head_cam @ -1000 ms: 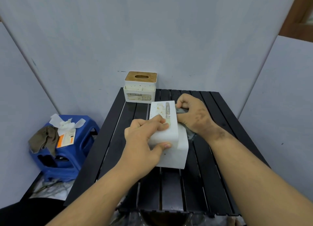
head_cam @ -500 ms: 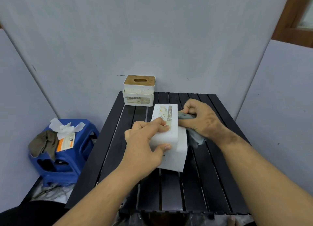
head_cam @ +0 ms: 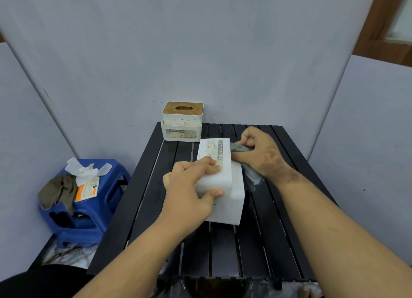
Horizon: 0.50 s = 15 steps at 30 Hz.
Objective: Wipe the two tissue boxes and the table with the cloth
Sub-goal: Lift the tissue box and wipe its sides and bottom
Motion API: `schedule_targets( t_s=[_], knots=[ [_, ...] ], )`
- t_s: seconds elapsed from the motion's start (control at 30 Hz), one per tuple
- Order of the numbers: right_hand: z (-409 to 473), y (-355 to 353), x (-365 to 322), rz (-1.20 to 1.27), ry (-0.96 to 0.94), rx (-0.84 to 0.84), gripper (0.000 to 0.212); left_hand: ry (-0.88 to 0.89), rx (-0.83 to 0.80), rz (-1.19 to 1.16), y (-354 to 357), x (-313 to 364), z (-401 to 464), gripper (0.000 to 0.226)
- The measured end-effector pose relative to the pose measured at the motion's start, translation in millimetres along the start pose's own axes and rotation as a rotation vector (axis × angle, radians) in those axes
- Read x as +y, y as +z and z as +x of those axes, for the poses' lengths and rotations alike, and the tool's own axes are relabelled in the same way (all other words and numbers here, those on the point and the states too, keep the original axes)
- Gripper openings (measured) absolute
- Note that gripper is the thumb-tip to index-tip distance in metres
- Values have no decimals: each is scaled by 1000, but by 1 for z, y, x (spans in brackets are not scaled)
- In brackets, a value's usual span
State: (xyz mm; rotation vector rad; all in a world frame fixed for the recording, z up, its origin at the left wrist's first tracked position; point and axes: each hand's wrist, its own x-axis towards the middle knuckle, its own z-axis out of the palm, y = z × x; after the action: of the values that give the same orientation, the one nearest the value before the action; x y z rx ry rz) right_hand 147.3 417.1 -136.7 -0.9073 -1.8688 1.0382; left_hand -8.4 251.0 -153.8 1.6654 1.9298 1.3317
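A white tissue box [head_cam: 225, 186] lies on its side in the middle of the black slatted table [head_cam: 223, 248], its label facing up. My left hand [head_cam: 189, 186] grips its near left part, fingers over the top and thumb on the near face. My right hand [head_cam: 260, 152] holds a bunched grey cloth [head_cam: 247, 166] against the box's right side. A second white tissue box [head_cam: 182, 123] with a wooden slotted lid stands upright at the table's far left corner.
Left of the table stands a blue plastic stool [head_cam: 89, 204] carrying a brown rag, crumpled tissues and an orange packet. Grey panels close in the back and both sides. A wooden frame shows at the top right.
My right hand with the cloth has shifted a little toward the far end of the box's right side. My left hand keeps its grip on the box, which stays where it was.
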Motion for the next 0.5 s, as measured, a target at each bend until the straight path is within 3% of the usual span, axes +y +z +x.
schedule_targets(
  t_s=[0.2,0.5],
  knots=[
    [-8,-17,10,17,14,58,39,10,14,10,1,1,-2,58],
    [-60,-44,-6,35,110,-122,35,14,11,22,2,-1,-1,59]
  ],
)
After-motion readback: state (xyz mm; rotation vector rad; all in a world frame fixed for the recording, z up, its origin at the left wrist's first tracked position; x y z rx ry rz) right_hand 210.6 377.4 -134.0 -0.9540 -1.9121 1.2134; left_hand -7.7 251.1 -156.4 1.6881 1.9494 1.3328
